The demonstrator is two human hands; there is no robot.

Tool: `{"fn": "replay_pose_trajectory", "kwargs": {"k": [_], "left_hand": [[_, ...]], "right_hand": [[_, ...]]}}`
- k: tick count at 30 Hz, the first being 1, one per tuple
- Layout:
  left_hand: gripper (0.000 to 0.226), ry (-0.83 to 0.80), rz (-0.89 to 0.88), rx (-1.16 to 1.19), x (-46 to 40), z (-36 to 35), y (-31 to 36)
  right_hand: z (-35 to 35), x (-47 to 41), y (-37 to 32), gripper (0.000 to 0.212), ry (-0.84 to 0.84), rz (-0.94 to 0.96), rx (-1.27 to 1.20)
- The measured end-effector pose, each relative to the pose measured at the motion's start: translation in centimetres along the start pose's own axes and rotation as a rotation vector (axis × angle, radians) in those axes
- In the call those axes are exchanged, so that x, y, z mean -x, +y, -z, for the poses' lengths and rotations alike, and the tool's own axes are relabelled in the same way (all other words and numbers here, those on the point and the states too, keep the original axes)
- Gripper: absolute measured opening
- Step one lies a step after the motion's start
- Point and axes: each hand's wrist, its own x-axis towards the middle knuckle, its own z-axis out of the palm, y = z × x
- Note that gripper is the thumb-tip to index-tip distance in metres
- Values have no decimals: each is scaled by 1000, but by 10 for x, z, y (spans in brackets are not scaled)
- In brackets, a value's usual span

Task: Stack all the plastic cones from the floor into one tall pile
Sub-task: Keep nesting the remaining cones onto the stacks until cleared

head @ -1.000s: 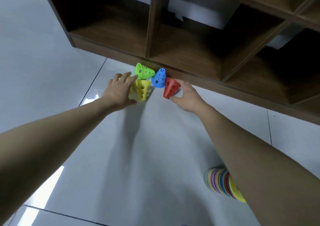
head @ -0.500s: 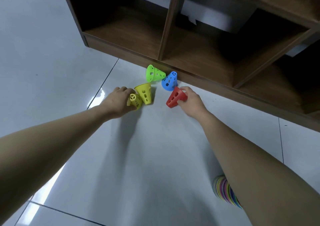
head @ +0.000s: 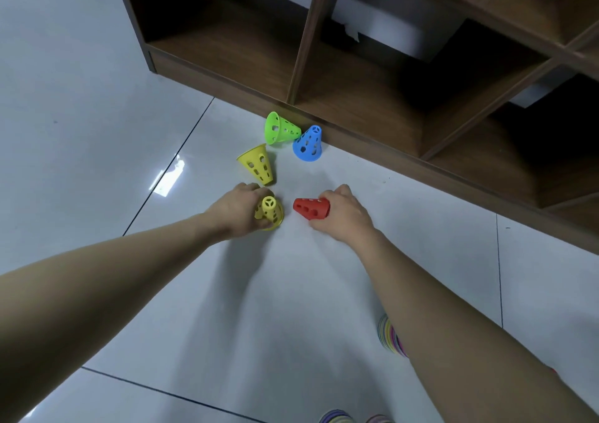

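Several small perforated plastic cones are on the white tile floor. My left hand [head: 238, 210] grips a yellow cone [head: 270, 211] standing upright with its tip toward the camera. My right hand [head: 345, 215] grips a red cone [head: 308, 208] by its wide end, the tip pointing left. A second yellow cone [head: 257, 164] lies on its side just beyond my left hand. Farther back, a green cone [head: 280, 128] lies on its side and a blue cone [head: 308, 145] stands against the shelf base.
A dark wooden shelf unit [head: 372, 98] with open cubbies runs along the back and right. A striped multicoloured stack of rings [head: 390, 336] lies on the floor under my right forearm, and more striped pieces [head: 337, 417] show at the bottom edge.
Both hands have drawn back from the shelf toward me, the left bringing a yellow cone and the right the red cone. The other yellow, green and blue cones stayed put.
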Motion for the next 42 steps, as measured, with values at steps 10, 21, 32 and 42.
{"fn": "replay_pose_trajectory", "kwargs": {"k": [10,21,32,42], "left_hand": [[48,36,-206,-5,25,-16,62],[50,7,-526,228,68,5,207],[51,-87,-716,236,100,-16,271],[52,-112,-768,143,87,-46,292]], "right_hand": [[38,41,41,53,202,135,33],[138,188,132,56,616,126,-33],[70,311,174,42,643,-196,-350],[33,328,205,45,626,-282,-500]]}}
